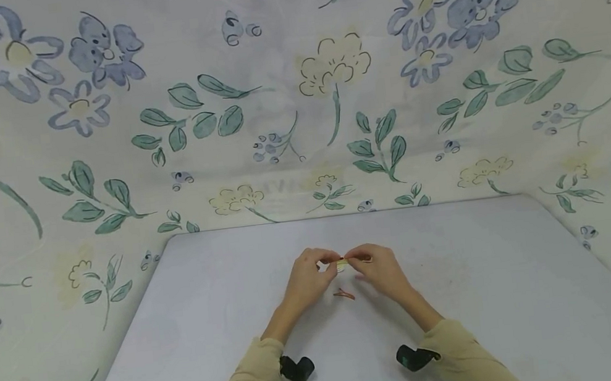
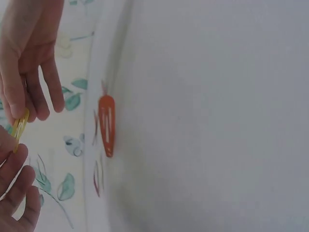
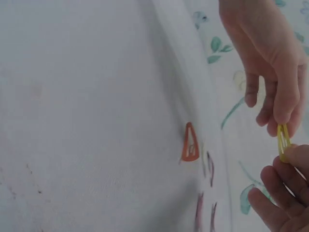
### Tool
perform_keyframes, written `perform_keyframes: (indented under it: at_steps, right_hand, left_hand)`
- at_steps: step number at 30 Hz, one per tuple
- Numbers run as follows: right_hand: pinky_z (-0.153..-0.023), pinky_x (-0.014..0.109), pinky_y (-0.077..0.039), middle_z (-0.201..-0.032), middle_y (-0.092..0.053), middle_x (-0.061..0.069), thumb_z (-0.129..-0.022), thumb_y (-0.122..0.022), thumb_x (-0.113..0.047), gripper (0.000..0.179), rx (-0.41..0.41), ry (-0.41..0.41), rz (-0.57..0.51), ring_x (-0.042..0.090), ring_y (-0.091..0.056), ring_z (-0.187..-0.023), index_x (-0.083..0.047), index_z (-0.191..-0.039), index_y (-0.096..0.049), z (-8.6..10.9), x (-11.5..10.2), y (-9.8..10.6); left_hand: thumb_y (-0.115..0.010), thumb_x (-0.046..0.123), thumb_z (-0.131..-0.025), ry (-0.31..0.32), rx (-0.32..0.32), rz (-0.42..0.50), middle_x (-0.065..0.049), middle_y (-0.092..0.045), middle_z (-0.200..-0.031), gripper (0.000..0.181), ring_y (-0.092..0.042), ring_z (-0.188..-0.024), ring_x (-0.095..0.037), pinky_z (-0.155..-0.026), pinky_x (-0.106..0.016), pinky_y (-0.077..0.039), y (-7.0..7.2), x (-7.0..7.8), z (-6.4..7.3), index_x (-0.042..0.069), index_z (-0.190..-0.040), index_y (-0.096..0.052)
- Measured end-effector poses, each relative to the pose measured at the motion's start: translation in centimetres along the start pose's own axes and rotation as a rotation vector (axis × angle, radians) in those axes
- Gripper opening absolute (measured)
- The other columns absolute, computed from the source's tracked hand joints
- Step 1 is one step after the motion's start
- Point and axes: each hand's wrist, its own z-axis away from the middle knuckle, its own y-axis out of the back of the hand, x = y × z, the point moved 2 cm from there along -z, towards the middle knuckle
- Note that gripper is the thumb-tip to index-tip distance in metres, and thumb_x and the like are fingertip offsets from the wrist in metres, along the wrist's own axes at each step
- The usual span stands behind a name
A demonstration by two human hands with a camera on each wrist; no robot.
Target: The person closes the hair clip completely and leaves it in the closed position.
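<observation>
Both hands meet over the middle of the table, raised above its surface. Between them is a small yellow snap hair clip (image 1: 341, 264). The left hand (image 1: 309, 279) pinches one end of this clip (image 3: 284, 141) between thumb and fingers. At the clip's other end, the right hand (image 1: 382, 269) pinches it with thumb and index finger, its remaining fingers hanging loose in the left wrist view. An orange snap hair clip (image 2: 107, 126) lies on the table just nearer than the hands; from the head it looks forked, with its strips apart.
Beyond the orange clip, several thin reddish strips (image 3: 210, 169) lie on the white table (image 1: 216, 349), seen nearly edge-on. A floral cloth (image 1: 284, 93) rises behind the table's far edge. Black wrist cameras (image 1: 297, 369) sit on the inner side of both sleeves.
</observation>
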Motion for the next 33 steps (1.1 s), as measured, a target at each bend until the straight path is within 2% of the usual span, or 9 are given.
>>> perform_keyframes:
  at_steps: [5, 13, 19, 27, 33]
  right_hand:
    - [-0.082, 0.039, -0.056, -0.094, -0.073, 0.003, -0.091, -0.070, -0.013, 0.010, 0.009, -0.005, -0.027, 0.019, -0.065, -0.090, -0.008, -0.098, -0.075, 0.9, -1.0, 1.0]
    - [-0.079, 0.034, -0.059, -0.095, -0.072, 0.004, -0.091, -0.069, -0.006, 0.008, -0.024, 0.060, -0.075, 0.020, -0.067, -0.092, -0.007, -0.098, -0.073, 2.4, -2.4, 2.0]
    - [-0.080, 0.035, -0.058, -0.094, -0.071, -0.001, -0.090, -0.070, -0.005, 0.009, -0.036, 0.037, -0.072, 0.019, -0.067, -0.093, -0.010, -0.097, -0.073, 3.9, -2.8, 2.2]
    - [-0.079, 0.033, -0.059, -0.093, -0.070, -0.004, -0.091, -0.068, -0.003, 0.013, -0.017, 0.051, -0.134, 0.018, -0.066, -0.093, -0.013, -0.097, -0.073, 5.3, -3.1, 2.3]
    - [-0.079, 0.032, -0.058, -0.096, -0.071, -0.002, -0.092, -0.067, -0.008, 0.009, -0.002, 0.073, -0.171, 0.019, -0.064, -0.091, -0.013, -0.098, -0.071, 5.7, -3.2, 2.2]
  left_hand:
    - [-0.069, 0.004, -0.087, -0.063, 0.061, 0.096, -0.002, -0.070, -0.092, 0.012, -0.059, -0.089, -0.018, -0.075, -0.040, -0.052, 0.7, 1.4, 0.8, 0.008, -0.097, -0.074]
    - [-0.070, 0.003, -0.087, -0.096, 0.053, 0.151, 0.000, -0.070, -0.093, 0.013, -0.060, -0.091, -0.016, -0.075, -0.036, -0.054, 1.6, 2.8, 2.3, 0.009, -0.098, -0.074]
    - [-0.071, 0.003, -0.086, -0.090, 0.046, 0.173, 0.005, -0.070, -0.091, 0.014, -0.059, -0.089, -0.016, -0.075, -0.033, -0.053, 1.7, 3.3, 3.4, 0.012, -0.096, -0.075]
    - [-0.072, 0.000, -0.085, -0.106, 0.085, 0.268, 0.006, -0.071, -0.093, 0.017, -0.061, -0.090, -0.015, -0.075, -0.034, -0.054, 1.5, 3.6, 4.6, 0.014, -0.095, -0.076]
    - [-0.072, -0.002, -0.085, -0.157, 0.108, 0.306, 0.004, -0.072, -0.094, 0.017, -0.061, -0.090, -0.016, -0.073, -0.033, -0.055, 1.2, 3.6, 4.9, 0.011, -0.095, -0.076]
